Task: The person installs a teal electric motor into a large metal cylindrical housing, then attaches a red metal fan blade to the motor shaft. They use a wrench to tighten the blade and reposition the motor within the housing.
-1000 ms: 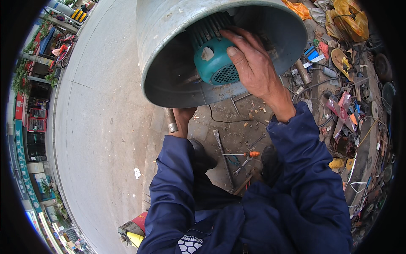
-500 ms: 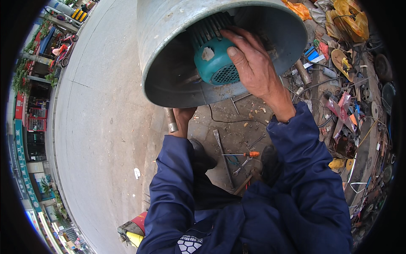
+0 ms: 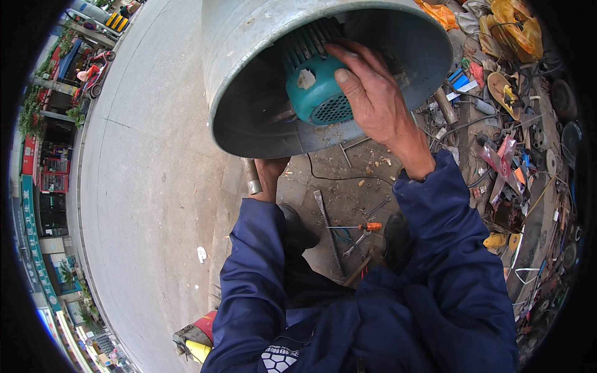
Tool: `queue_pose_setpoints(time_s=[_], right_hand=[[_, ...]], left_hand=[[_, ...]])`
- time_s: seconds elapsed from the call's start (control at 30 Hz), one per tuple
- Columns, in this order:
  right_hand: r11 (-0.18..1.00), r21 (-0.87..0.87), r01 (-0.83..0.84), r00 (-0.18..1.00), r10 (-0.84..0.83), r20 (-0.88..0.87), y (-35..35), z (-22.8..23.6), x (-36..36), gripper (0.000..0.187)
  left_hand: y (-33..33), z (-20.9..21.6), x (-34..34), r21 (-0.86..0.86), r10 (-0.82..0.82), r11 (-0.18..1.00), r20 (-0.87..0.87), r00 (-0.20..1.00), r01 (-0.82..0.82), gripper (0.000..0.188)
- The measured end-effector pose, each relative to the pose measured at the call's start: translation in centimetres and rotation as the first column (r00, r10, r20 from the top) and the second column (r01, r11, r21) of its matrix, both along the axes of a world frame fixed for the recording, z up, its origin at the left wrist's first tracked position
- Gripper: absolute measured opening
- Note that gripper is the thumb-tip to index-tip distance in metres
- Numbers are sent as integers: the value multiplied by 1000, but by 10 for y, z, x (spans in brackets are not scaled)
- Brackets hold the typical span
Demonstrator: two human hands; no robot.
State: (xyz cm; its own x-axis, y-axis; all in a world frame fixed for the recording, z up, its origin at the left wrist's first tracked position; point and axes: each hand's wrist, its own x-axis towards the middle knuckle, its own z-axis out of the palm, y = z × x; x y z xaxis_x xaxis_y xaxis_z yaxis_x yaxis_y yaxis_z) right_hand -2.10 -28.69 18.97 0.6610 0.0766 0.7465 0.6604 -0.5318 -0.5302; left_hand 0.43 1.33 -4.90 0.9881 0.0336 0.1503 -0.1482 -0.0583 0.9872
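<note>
A grey metal cylinder housing [image 3: 233, 56] tilts its wide mouth toward me. Inside it sits a teal electric motor [image 3: 305, 96] with cooling fins and a perforated round end cover. My right hand [image 3: 379, 102] lies over the motor's right side, thumb apart and fingers extended along its body. Beneath the housing's lower rim is my left hand [image 3: 271, 169]; its fingers are hidden behind the housing. Beside that hand a short metal tube [image 3: 252, 177] points down from under the rim.
On the ground ahead of my feet lie a flat metal bar [image 3: 328, 230], an orange-handled screwdriver [image 3: 372, 227] and wrenches [image 3: 354, 245]. A dark cable [image 3: 342, 179] runs under the housing. Scrap parts, including a fan blade [image 3: 502, 165], crowd the right. A paved road [image 3: 137, 186] stretches along the left.
</note>
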Motion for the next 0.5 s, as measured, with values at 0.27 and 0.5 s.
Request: queue_pose_setpoints(time_s=[0.27, 0.5], right_hand=[[1000, 8, -9, 1000, 9, -4, 0, 1, 0, 41], [1000, 4, -1, 1000, 1, 1, 0, 1, 0, 41]], left_hand=[[1, 15, -4, -627, -184, 777, -308, 934, -54, 34], [-1, -5, 3, 26, 22, 999, 80, 997, -24, 34]])
